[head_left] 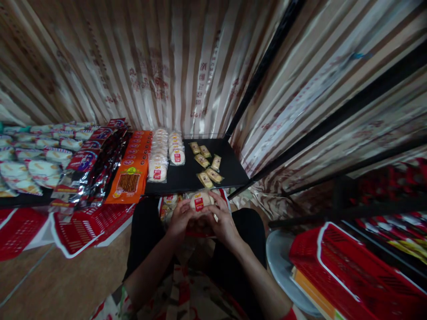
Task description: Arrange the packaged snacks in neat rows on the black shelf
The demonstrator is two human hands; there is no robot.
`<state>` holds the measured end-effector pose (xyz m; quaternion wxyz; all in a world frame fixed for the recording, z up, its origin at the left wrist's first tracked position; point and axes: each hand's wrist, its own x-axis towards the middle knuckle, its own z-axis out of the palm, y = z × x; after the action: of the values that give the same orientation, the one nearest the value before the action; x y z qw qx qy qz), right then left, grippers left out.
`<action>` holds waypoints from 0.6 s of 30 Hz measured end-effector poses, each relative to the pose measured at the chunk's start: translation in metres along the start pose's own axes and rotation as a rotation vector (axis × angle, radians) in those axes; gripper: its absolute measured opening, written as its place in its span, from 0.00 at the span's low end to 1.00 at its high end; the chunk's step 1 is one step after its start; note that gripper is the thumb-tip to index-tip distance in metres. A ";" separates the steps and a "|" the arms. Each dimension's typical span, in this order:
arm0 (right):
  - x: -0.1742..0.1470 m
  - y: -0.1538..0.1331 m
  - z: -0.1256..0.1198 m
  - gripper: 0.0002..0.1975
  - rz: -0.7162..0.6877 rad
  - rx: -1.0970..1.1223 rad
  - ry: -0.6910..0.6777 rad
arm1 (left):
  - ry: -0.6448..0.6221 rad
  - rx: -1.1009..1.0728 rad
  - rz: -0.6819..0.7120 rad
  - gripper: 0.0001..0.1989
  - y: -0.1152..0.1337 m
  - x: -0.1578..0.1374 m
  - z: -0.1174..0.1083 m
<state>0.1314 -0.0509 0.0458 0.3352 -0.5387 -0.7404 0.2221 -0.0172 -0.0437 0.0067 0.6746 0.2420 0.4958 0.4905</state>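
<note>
Between my knees, my left hand (181,216) and my right hand (220,216) both hold a clear-wrapped pack of round white cakes (198,202) with a red label. My fingers are closed on its two sides. Beneath the pack is a red-and-white basket (228,201) with more wrapped cakes (170,200) in it, partly hidden by my hands. On the black shelf (173,183) just ahead, similar packs of white cakes (158,171) stand in two rows. Several small yellow-wrapped snacks (204,179) lie loose to the right of them.
Orange snack bags (128,173), dark red bags (83,164) and white packets (45,171) fill the shelf's left side. Red baskets (86,226) stand below. Black rack bars (263,66) slant on the right, above a red basket (353,271) and a grey tub (278,255). A striped curtain (167,58) hangs behind.
</note>
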 end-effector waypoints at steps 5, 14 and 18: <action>0.006 0.003 0.011 0.12 0.121 0.205 0.013 | 0.087 0.005 0.114 0.27 0.006 0.010 -0.002; 0.043 -0.001 0.031 0.23 0.473 0.726 0.084 | 0.171 0.146 0.298 0.25 0.012 0.024 -0.006; 0.067 0.005 0.037 0.17 0.465 0.535 0.041 | 0.217 0.241 0.317 0.25 0.020 0.037 -0.002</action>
<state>0.0945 0.0155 0.0351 0.4196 -0.5901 -0.5068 0.4679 -0.0269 -0.0030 0.0063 0.4981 0.3416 0.5764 0.5505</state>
